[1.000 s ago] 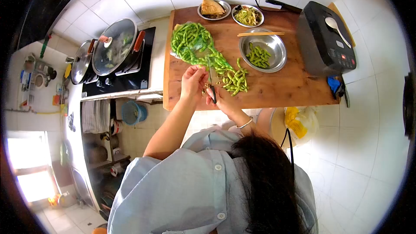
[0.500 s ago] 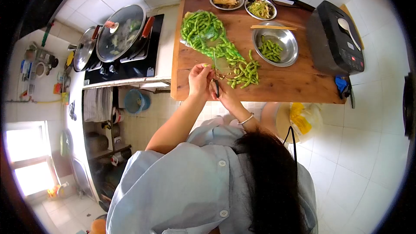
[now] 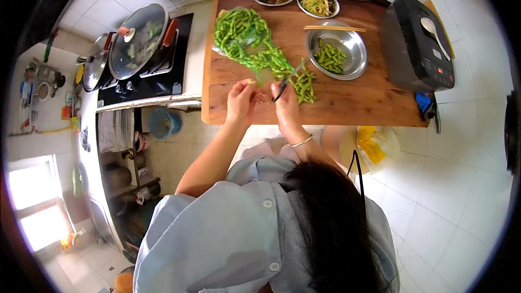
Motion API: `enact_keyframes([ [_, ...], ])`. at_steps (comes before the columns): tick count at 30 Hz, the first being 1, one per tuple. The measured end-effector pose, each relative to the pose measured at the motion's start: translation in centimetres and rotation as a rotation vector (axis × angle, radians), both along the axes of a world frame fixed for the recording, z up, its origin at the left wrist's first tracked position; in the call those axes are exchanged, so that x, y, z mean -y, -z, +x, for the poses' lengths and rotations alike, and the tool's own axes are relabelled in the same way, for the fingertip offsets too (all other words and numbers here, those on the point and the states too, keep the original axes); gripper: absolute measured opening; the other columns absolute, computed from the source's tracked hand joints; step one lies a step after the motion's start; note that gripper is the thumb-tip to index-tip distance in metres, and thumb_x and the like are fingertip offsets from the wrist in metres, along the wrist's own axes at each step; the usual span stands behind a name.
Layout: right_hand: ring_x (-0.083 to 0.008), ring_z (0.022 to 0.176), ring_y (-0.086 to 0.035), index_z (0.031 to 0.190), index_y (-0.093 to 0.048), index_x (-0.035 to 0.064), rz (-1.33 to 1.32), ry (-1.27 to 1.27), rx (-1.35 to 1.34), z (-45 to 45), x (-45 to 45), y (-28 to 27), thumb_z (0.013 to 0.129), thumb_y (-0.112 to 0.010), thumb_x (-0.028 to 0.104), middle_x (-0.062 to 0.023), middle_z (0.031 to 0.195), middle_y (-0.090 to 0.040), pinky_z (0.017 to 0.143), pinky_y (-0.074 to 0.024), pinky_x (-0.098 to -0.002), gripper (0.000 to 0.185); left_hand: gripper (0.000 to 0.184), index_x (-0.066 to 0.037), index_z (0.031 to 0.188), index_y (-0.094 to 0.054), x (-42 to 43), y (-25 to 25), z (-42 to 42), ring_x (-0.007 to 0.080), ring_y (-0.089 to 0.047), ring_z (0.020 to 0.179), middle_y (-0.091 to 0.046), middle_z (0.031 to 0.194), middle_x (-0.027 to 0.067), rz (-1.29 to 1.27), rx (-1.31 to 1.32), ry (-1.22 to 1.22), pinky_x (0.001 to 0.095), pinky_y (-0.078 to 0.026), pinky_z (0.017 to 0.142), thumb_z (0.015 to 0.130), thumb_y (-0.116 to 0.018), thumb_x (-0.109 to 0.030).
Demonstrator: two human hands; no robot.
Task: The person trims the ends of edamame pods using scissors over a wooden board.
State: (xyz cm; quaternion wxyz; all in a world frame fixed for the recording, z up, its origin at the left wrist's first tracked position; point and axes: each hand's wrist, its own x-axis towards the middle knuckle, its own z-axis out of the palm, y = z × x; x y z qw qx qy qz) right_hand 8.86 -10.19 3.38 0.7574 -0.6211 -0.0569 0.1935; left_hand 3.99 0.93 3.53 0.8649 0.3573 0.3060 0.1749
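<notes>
My left hand (image 3: 241, 101) is closed in a pinch above the front of the wooden board, with a green tip that looks like an edamame pod (image 3: 250, 81) showing at its fingertips. My right hand (image 3: 287, 107) is wrapped round a pair of scissors (image 3: 280, 90), whose blades point up and to the right over loose pods. Beyond both hands spreads a large heap of edamame pods (image 3: 244, 31), partly on a green plastic bag. A smaller group of pods (image 3: 305, 86) lies just right of the scissors. Further right, a steel bowl (image 3: 356, 65) holds several pods.
Chopsticks (image 3: 335, 28) rest across the bowl's rim. Two plates of food, a flatbread plate (image 3: 273, 2) and a vegetable plate (image 3: 318, 14), stand at the back. On the right is a black rice cooker (image 3: 407, 49); left, a lidded pan (image 3: 138, 40) sits on the stove.
My hands have moved apart. The scissors have swung away from my left hand, and their blades now point up and right. The whole view has shifted slightly.
</notes>
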Motion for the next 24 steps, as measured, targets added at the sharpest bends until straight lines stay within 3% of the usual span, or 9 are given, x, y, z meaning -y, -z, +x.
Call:
enact_keyframes([
  [4,-0.0136,0.108,-0.050,0.098,-0.050,0.0061,0.371,0.141,-0.090,5.9,3.5,-2.6,0.091,-0.056,0.014,-0.0108,0.110,-0.059,0.095,-0.0366,-0.0288,0.013,0.010,-0.002,0.093,-0.056,4.5,-3.6,6.3,0.0107,-0.058,0.069,-0.058,0.077,0.0034,0.008,0.005,0.149,0.0202,-0.050,0.061,0.088,-0.058,-0.010],
  [8,-0.0129,0.104,-0.050,0.101,-0.050,0.0030,0.405,0.180,-0.110,10.8,7.0,-4.0,0.091,-0.056,0.013,-0.0091,0.109,-0.057,0.090,-0.0411,-0.0273,0.015,0.015,0.001,0.099,-0.056,7.2,-3.4,12.9,0.0126,-0.059,0.070,-0.059,0.085,0.0061,0.004,0.039,0.251,0.0217,-0.052,0.063,0.088,-0.057,-0.009],
  [11,-0.0120,0.102,-0.051,0.101,-0.050,0.0015,0.191,0.253,0.097,14.3,8.2,-1.9,0.091,-0.055,0.011,-0.0076,0.107,-0.056,0.087,-0.0434,-0.0266,0.015,0.020,0.004,0.103,-0.055,7.5,-3.3,16.3,0.0134,-0.059,0.070,-0.061,0.090,0.0076,-0.004,-0.003,0.362,0.0226,-0.052,0.063,0.088,-0.056,-0.009],
  [12,-0.0119,0.101,-0.052,0.101,-0.048,0.0004,0.061,0.256,0.153,15.1,8.6,-1.9,0.091,-0.054,0.009,-0.0070,0.106,-0.056,0.088,-0.0432,-0.0253,0.015,0.020,0.006,0.103,-0.055,7.1,-1.8,17.2,0.0146,-0.060,0.072,-0.062,0.088,0.0089,0.081,0.015,0.323,0.0233,-0.052,0.062,0.088,-0.054,-0.007],
  [16,-0.0140,0.097,-0.055,0.099,-0.049,-0.0003,0.146,0.271,0.173,15.9,8.8,-2.0,0.091,-0.054,0.009,-0.0093,0.104,-0.058,0.087,-0.0437,-0.0258,0.013,0.014,0.003,0.092,-0.059,4.5,-0.3,16.7,0.0127,-0.057,0.067,-0.061,0.073,0.0079,0.669,-0.252,0.128,0.0260,-0.045,0.058,0.086,-0.054,-0.009],
  [19,-0.0154,0.096,-0.057,0.097,-0.049,0.0016,0.126,0.167,0.141,15.3,9.2,-1.9,0.091,-0.054,0.014,-0.0104,0.103,-0.061,0.083,-0.0430,-0.0257,0.014,0.015,0.000,0.091,-0.060,4.1,3.2,16.1,0.0173,-0.059,0.064,-0.061,0.070,0.0090,1.141,-0.422,0.384,0.0298,-0.047,0.059,0.082,-0.057,-0.012],
  [20,-0.0158,0.098,-0.057,0.096,-0.050,0.0039,0.109,0.127,0.144,15.1,9.3,-1.9,0.092,-0.054,0.019,-0.0103,0.105,-0.062,0.079,-0.0423,-0.0254,0.016,0.020,-0.003,0.093,-0.061,4.5,4.1,16.0,0.0257,-0.061,0.072,-0.062,0.078,0.0127,1.266,-0.482,0.431,0.0356,-0.048,0.065,0.077,-0.061,-0.016],
  [22,-0.0160,0.094,-0.060,0.095,-0.050,0.0058,0.068,0.065,0.150,14.5,9.5,-2.3,0.092,-0.053,0.025,-0.0114,0.108,-0.063,0.072,-0.0411,-0.0240,0.020,0.022,-0.004,0.093,-0.061,5.2,5.6,16.6,0.0306,-0.060,0.081,-0.062,0.086,0.0150,1.467,-0.534,0.378,0.0380,-0.048,0.070,0.075,-0.062,-0.017],
  [24,-0.0181,0.090,-0.061,0.093,-0.050,0.0025,0.126,0.021,0.092,14.1,9.7,-2.5,0.091,-0.054,0.016,-0.0129,0.099,-0.063,0.077,-0.0463,-0.0278,0.014,0.025,-0.004,0.093,-0.061,5.6,6.2,17.3,0.0330,-0.057,0.092,-0.059,0.096,0.0175,1.496,-0.622,0.358,0.0403,-0.046,0.077,0.073,-0.063,-0.018],
])
